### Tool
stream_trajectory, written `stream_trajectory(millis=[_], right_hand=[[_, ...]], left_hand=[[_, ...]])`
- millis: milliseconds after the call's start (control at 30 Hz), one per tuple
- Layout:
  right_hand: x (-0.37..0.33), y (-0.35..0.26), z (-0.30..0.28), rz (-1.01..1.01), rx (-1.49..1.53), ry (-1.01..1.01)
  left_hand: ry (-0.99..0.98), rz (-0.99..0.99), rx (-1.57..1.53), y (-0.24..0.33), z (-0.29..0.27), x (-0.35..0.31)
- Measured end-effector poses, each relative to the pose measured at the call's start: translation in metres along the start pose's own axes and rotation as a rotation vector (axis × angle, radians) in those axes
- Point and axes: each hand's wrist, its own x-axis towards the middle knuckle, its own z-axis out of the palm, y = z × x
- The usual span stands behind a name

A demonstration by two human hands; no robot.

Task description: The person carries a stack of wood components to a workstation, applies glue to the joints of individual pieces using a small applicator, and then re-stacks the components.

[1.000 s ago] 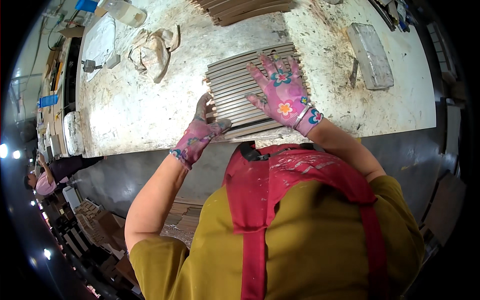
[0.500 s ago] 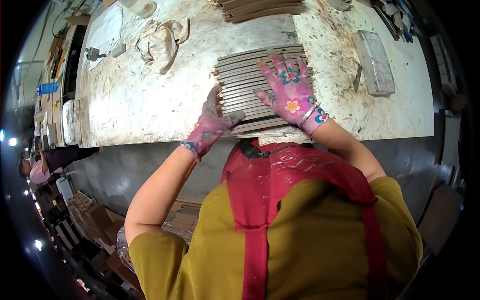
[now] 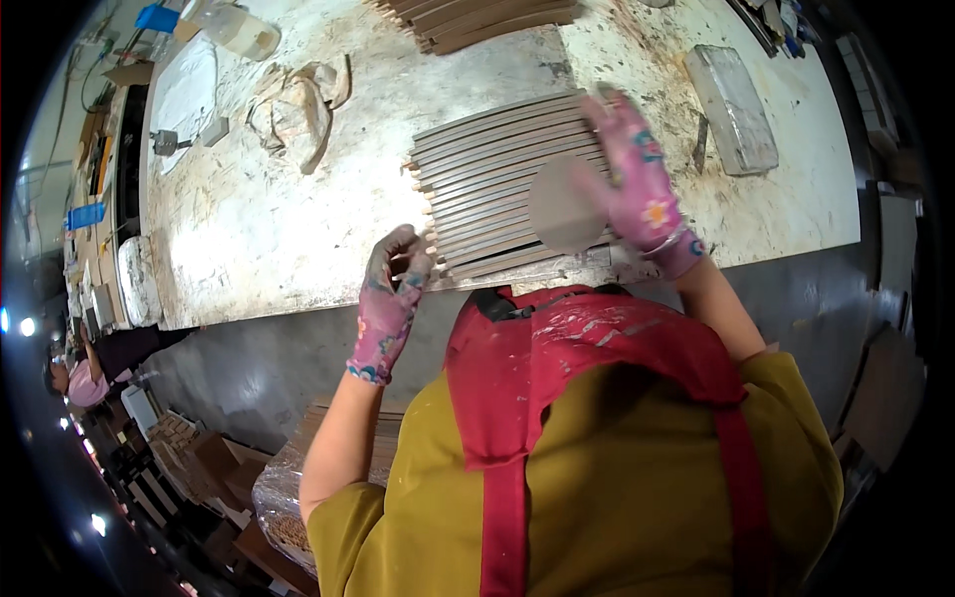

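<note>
Narrow grey-brown slats (image 3: 497, 189) lie side by side in a block on the worktable, pale pegs showing at their left ends. Both hands wear pink flowered gloves. Beside the lower left corner of the block, my left hand (image 3: 391, 298) is loosely curled, a gap between thumb and fingers, and holds nothing visible. My right hand (image 3: 642, 184), smeared by motion, stretches its fingers along the block's right ends, thumb apart. A flat grey-brown round shape (image 3: 565, 206) covers some slats by that thumb; what it is I cannot tell.
The stained white worktable (image 3: 348, 214) carries a crumpled cloth (image 3: 293, 109), a plastic container (image 3: 239, 30), a wrapped block (image 3: 731, 109) and more brown slats (image 3: 477, 22) at the far edge. A person (image 3: 90, 383) is at the far left.
My left hand has come off the slats toward the table's near edge. The right hand has slid from the top of the slats to their right ends. The round shape has appeared.
</note>
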Motion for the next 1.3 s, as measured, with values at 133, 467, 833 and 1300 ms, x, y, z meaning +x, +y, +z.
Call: stream_trajectory(millis=[133,467,833,1300], right_hand=[[-0.031,0.052,0.000,0.188,0.292,0.022],[-0.070,0.031,0.044,0.338,0.716,0.117],[-0.068,0.034,0.039,0.299,0.566,0.039],[0.028,0.036,-0.016,0.001,0.147,0.004]], left_hand=[[-0.055,0.209,0.031,-0.013,0.024,0.002],[0.027,0.686,0.582,-0.035,0.040,0.020],[0.121,0.734,0.678,-0.052,0.039,0.025],[0.167,0.885,0.826,-0.032,0.035,0.013]])
